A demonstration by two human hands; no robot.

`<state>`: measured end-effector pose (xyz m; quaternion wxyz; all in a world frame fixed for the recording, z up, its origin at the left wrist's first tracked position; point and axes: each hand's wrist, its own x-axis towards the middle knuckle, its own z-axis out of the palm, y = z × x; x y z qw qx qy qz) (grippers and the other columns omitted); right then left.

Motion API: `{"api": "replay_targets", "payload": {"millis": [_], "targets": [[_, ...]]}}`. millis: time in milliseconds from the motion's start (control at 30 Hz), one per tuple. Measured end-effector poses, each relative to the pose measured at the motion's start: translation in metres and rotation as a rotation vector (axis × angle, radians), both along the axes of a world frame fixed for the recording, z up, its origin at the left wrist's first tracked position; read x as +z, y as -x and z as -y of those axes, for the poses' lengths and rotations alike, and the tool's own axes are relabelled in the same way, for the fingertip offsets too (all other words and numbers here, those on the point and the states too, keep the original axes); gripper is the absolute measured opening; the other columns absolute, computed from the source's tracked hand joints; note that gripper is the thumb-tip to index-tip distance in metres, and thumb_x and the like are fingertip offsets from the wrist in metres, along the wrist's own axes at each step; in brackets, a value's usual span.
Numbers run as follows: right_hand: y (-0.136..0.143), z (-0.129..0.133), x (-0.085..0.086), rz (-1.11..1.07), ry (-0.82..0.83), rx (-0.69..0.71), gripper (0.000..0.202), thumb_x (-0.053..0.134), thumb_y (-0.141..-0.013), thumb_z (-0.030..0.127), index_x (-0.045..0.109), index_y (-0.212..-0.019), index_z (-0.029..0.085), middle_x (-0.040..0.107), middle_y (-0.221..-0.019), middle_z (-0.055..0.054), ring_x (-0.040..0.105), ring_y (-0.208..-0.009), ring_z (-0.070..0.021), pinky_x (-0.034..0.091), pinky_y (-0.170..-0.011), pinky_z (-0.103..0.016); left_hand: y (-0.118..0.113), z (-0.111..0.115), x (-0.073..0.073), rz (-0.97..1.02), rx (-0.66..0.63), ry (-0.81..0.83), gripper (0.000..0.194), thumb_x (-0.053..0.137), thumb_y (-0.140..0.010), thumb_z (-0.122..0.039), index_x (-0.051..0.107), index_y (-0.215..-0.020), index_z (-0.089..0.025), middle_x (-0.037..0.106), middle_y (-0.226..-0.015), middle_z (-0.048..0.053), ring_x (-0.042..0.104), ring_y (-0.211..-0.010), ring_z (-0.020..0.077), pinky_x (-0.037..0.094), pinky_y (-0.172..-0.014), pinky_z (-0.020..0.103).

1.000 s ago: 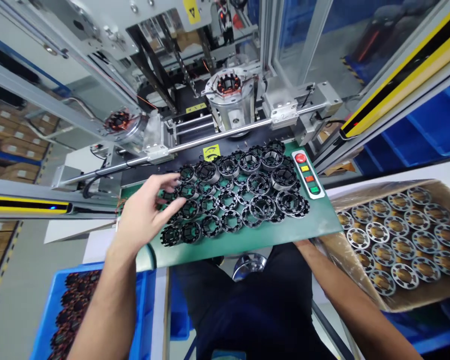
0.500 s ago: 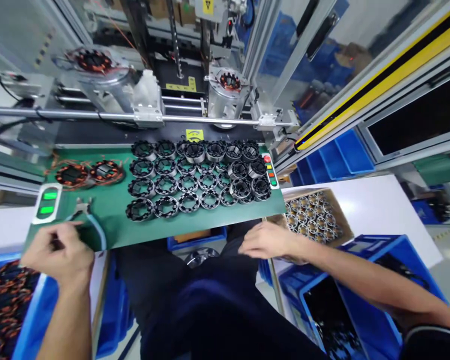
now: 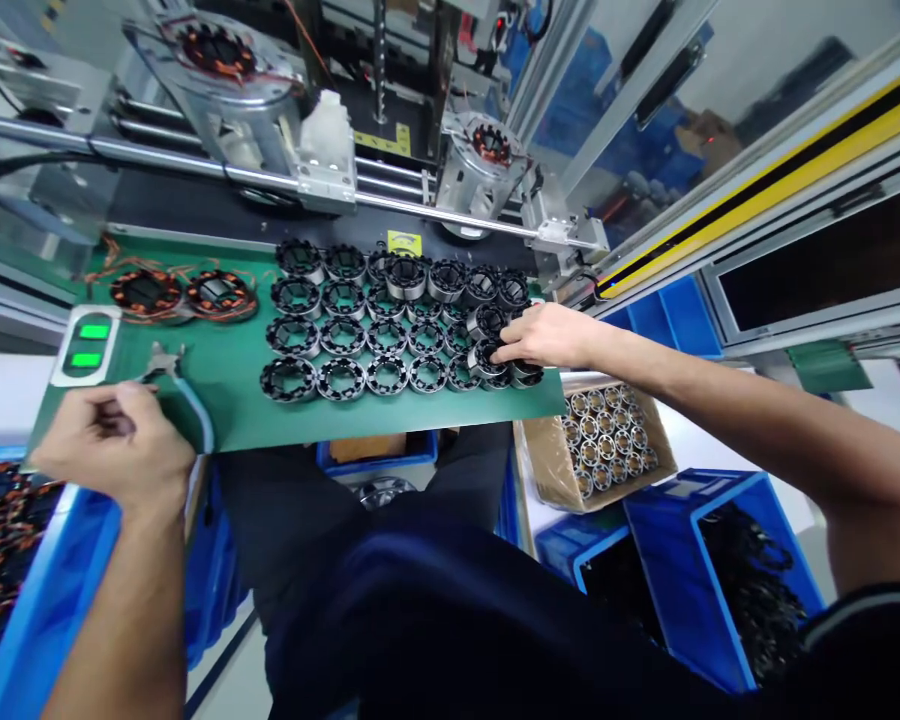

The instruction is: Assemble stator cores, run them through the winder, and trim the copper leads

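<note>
My right hand (image 3: 544,337) reaches onto the right end of the rows of black-and-silver stator rings (image 3: 343,338), its fingers on a ring of the stacked group there. Whether they grip it is hidden. My left hand (image 3: 116,440) is curled at the left front edge of the green mat (image 3: 360,422); what its fingers hold, if anything, cannot be made out. Beside it lie pliers with blue handles (image 3: 187,392). Two copper-wound stators (image 3: 221,293) lie at the mat's back left.
Behind the mat stands the machine with a rail (image 3: 262,180) and two round fixtures (image 3: 484,165). A green-button panel (image 3: 86,345) is at the left. A carton of rings (image 3: 607,440) and blue bins (image 3: 720,580) stand right; another blue bin (image 3: 52,600) is at the left.
My right hand has moved up from below the mat's front edge onto the stator rings at the right. My left hand stays curled by the pliers. The camera view has shifted.
</note>
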<state>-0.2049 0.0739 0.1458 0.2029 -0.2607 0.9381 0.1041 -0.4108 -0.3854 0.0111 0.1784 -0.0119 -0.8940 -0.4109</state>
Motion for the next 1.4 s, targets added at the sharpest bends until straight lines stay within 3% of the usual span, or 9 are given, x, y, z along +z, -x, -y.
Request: {"api": "replay_targets", "payload": {"millis": [133, 267, 467, 633, 767, 900, 1100, 1267, 1400], "targets": [[0.002, 0.002, 0.018, 0.027, -0.020, 0.057, 0.034, 0.059, -0.122, 0.017, 0.089, -0.133, 0.026, 0.076, -0.091, -0.003, 0.065, -0.087, -0.0185, 0.038, -0.076, -0.037, 0.002, 0.003, -0.006, 0.015, -0.001, 0.002, 0.016, 0.059, -0.084, -0.038, 0.053, -0.074, -0.027, 0.037, -0.058, -0.006, 0.039, -0.057, 0.0175, 0.029, -0.067, 0.034], [0.011, 0.013, 0.063, -0.009, 0.002, 0.101, 0.035, 0.059, -0.122, 0.019, 0.089, -0.137, 0.028, 0.078, -0.091, -0.004, 0.068, -0.084, -0.0188, 0.039, -0.068, -0.036, 0.006, 0.008, -0.017, 0.025, -0.002, 0.027, 0.017, 0.064, -0.087, -0.036, 0.057, -0.077, -0.025, 0.039, -0.059, -0.006, 0.041, -0.059, 0.0174, 0.031, -0.068, 0.033], [0.097, 0.075, 0.112, -0.173, 0.054, 0.154, 0.045, 0.047, -0.130, 0.037, 0.090, -0.140, 0.028, 0.081, -0.085, 0.001, 0.067, -0.076, -0.0096, 0.034, -0.068, -0.030, 0.005, 0.013, -0.025, 0.041, -0.014, 0.071, 0.019, 0.065, -0.094, -0.035, 0.057, -0.080, -0.024, 0.040, -0.063, -0.006, 0.041, -0.063, 0.0165, 0.032, -0.071, 0.033], [0.197, 0.121, 0.087, -0.199, 0.101, 0.096, 0.061, 0.051, -0.119, 0.051, 0.090, -0.109, 0.005, 0.081, -0.084, 0.002, 0.081, -0.107, -0.0142, 0.038, -0.072, -0.026, 0.005, 0.016, -0.026, 0.027, -0.045, 0.065, 0.021, 0.064, -0.096, -0.038, 0.059, -0.081, -0.023, 0.042, -0.063, -0.005, 0.043, -0.062, 0.0165, 0.033, -0.070, 0.034], [0.239, 0.126, 0.051, -0.220, 0.024, 0.079, 0.073, 0.043, -0.116, 0.047, 0.079, -0.077, -0.003, 0.080, -0.084, -0.002, 0.081, -0.108, -0.0117, 0.036, -0.068, -0.023, 0.004, 0.019, -0.032, 0.008, -0.049, 0.056, 0.020, 0.063, -0.096, -0.038, 0.060, -0.082, -0.024, 0.044, -0.063, -0.004, 0.046, -0.062, 0.0179, 0.034, -0.070, 0.035], [0.246, 0.117, 0.028, -0.176, 0.065, 0.020, 0.076, 0.036, -0.118, 0.042, 0.080, -0.081, -0.007, 0.081, -0.086, -0.004, 0.081, -0.103, -0.0093, 0.037, -0.068, -0.023, 0.003, 0.023, -0.036, 0.003, -0.063, 0.062, 0.023, 0.062, -0.095, -0.042, 0.060, -0.081, -0.024, 0.045, -0.064, -0.003, 0.046, -0.062, 0.0184, 0.035, -0.071, 0.036], [0.245, 0.112, 0.016, -0.086, 0.059, -0.079, 0.045, 0.058, -0.112, 0.029, 0.084, -0.119, -0.008, 0.085, -0.086, 0.001, 0.084, -0.098, -0.0050, 0.042, -0.074, -0.019, 0.005, 0.024, -0.042, -0.017, -0.074, 0.074, 0.023, 0.062, -0.093, -0.043, 0.057, -0.079, -0.026, 0.045, -0.064, -0.003, 0.046, -0.063, 0.0193, 0.036, -0.073, 0.036], [0.254, 0.109, 0.010, -0.091, 0.111, -0.161, 0.026, 0.088, -0.092, 0.002, 0.090, -0.116, 0.009, 0.087, -0.084, 0.012, 0.089, -0.097, -0.0045, 0.056, -0.091, -0.015, 0.010, 0.024, -0.053, -0.052, -0.035, 0.057, 0.021, 0.059, -0.086, -0.044, 0.057, -0.075, -0.027, 0.043, -0.061, -0.004, 0.043, -0.060, 0.0187, 0.032, -0.069, 0.034], [0.257, 0.100, 0.004, -0.084, 0.160, -0.187, 0.012, 0.090, -0.097, 0.023, 0.087, -0.098, 0.011, 0.092, -0.099, 0.006, 0.088, -0.116, -0.0082, 0.061, -0.108, -0.027, 0.012, 0.025, -0.057, -0.096, -0.045, 0.046, 0.028, 0.057, -0.087, -0.049, 0.066, -0.078, -0.024, 0.046, -0.061, -0.003, 0.043, -0.058, 0.0175, 0.031, -0.067, 0.033]]}}
